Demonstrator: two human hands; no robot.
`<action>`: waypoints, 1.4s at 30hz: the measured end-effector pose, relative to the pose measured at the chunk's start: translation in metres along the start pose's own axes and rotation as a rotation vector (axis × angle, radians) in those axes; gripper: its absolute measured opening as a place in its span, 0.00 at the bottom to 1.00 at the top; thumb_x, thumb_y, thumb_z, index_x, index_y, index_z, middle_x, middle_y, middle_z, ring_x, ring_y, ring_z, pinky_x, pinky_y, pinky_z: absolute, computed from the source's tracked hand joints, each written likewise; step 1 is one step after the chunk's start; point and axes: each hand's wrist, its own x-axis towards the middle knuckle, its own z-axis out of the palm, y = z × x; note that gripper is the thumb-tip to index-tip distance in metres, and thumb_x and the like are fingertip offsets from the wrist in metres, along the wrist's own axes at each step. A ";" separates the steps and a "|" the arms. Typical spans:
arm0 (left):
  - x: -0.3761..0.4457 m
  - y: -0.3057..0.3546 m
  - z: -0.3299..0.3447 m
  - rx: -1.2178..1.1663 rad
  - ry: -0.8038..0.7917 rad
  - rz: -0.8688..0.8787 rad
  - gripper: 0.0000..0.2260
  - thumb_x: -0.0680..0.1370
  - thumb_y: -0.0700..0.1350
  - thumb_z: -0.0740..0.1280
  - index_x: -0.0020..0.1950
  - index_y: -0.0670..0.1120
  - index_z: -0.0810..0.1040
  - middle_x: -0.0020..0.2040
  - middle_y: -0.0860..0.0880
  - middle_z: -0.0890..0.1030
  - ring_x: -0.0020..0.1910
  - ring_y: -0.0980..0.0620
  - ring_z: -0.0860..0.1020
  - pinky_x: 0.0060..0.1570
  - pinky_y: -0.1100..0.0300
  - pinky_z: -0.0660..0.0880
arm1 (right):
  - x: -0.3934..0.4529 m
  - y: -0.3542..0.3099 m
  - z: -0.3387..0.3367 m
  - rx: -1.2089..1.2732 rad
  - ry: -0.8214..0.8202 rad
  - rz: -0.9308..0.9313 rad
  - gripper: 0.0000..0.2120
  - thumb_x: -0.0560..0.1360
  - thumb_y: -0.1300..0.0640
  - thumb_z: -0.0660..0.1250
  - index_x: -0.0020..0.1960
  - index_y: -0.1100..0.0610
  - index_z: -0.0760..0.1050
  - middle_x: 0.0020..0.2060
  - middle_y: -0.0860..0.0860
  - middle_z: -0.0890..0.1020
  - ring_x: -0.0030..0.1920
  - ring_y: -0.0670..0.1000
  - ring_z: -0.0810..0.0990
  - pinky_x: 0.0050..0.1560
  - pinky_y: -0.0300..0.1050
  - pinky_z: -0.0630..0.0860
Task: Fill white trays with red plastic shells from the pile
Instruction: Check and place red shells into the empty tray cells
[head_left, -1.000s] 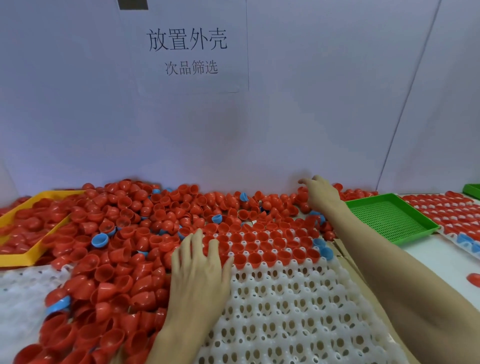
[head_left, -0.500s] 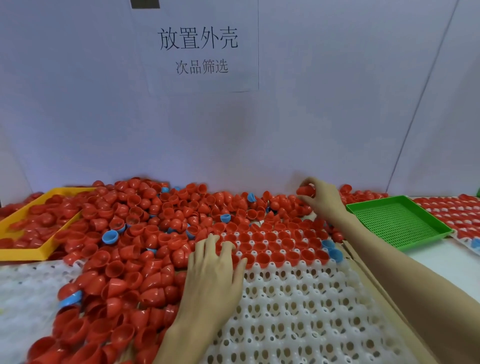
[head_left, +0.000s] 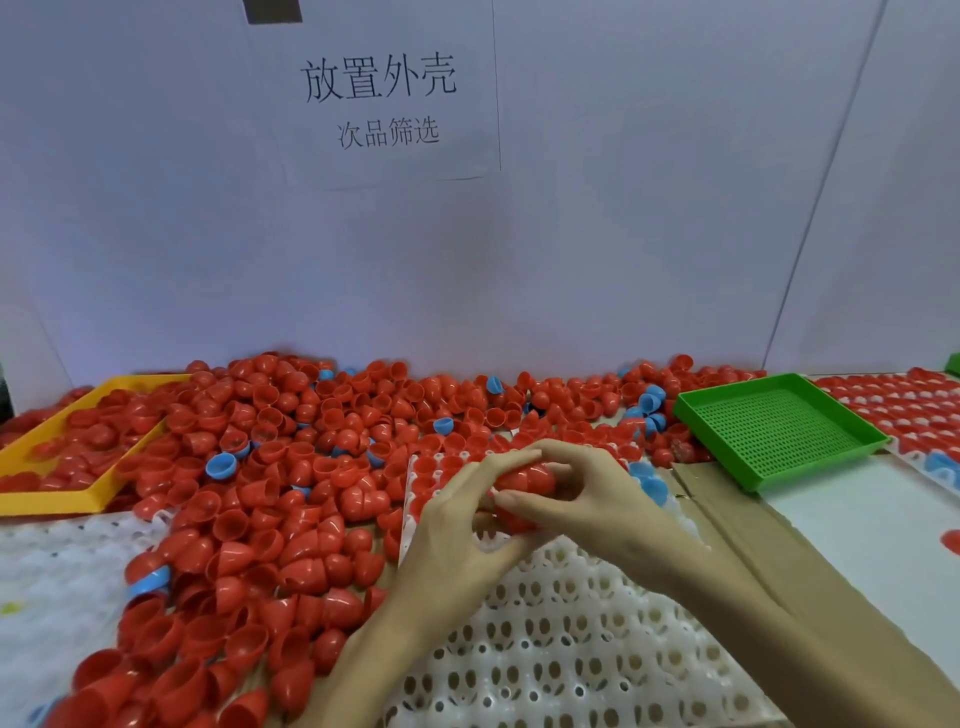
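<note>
A red shell (head_left: 524, 479) is held above the far rows of the white tray (head_left: 571, 649), pinched between the left hand (head_left: 457, 525) and right hand (head_left: 592, 499), fingers curled round it from both sides. The pile of red shells (head_left: 270, 467) spreads from 9 to 12 o'clock. A wall sign (head_left: 384, 98) reads "放置外壳 次品筛选". A green tray (head_left: 779, 431) sits at 2 o'clock, a yellow tray (head_left: 78, 499) at 10. Fingers hide the tray cells beneath the shell.

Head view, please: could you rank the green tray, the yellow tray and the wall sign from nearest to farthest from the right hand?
From the right hand:
1. Green tray, just to its right on the table.
2. Yellow tray, far left, beyond the red pile.
3. Wall sign, high on the back wall.
</note>
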 end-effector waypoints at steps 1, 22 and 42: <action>0.000 0.000 -0.001 -0.026 0.017 -0.010 0.27 0.76 0.50 0.78 0.73 0.63 0.74 0.64 0.59 0.82 0.60 0.58 0.83 0.56 0.63 0.81 | 0.002 -0.002 0.000 0.016 0.000 0.007 0.12 0.76 0.54 0.78 0.58 0.52 0.83 0.49 0.53 0.88 0.52 0.53 0.88 0.55 0.50 0.85; 0.005 -0.009 -0.020 0.030 0.292 -0.235 0.18 0.75 0.50 0.78 0.63 0.55 0.78 0.43 0.57 0.84 0.45 0.58 0.84 0.48 0.65 0.80 | 0.057 0.003 -0.012 -0.022 0.039 0.088 0.15 0.84 0.54 0.67 0.69 0.53 0.78 0.51 0.54 0.87 0.51 0.52 0.88 0.50 0.47 0.86; 0.007 0.006 -0.031 -0.072 0.196 -0.220 0.06 0.79 0.40 0.74 0.52 0.51 0.83 0.49 0.56 0.86 0.47 0.54 0.86 0.47 0.63 0.82 | -0.005 0.017 0.000 -0.252 0.143 -0.198 0.20 0.74 0.53 0.79 0.64 0.44 0.79 0.54 0.41 0.85 0.55 0.45 0.85 0.54 0.42 0.83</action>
